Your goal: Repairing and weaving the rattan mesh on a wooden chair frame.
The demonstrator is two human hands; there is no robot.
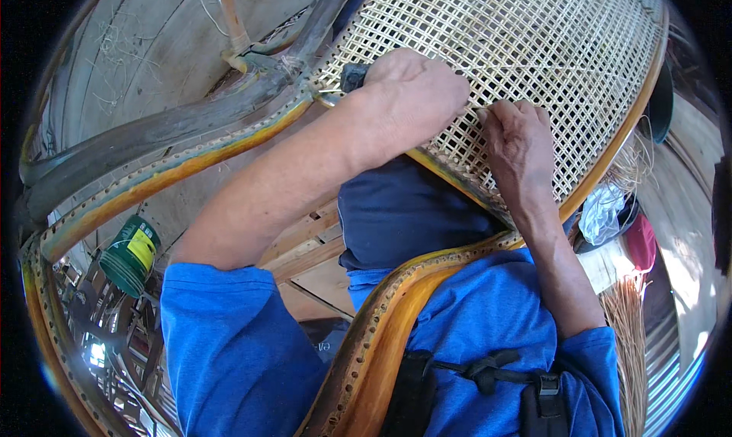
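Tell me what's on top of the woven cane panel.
The left hand and the right hand are over the woven cane panel, with a dark object beside the left. The strands directly beneath both hands cannot be seen.

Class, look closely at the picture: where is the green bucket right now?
In the head view, the green bucket is toward the left, below the curved wooden rail in the picture and just left of the person's left blue sleeve.

Left hand (415,86), right hand (522,147) at woven cane panel (564,48); green bucket (122,271) leftward.
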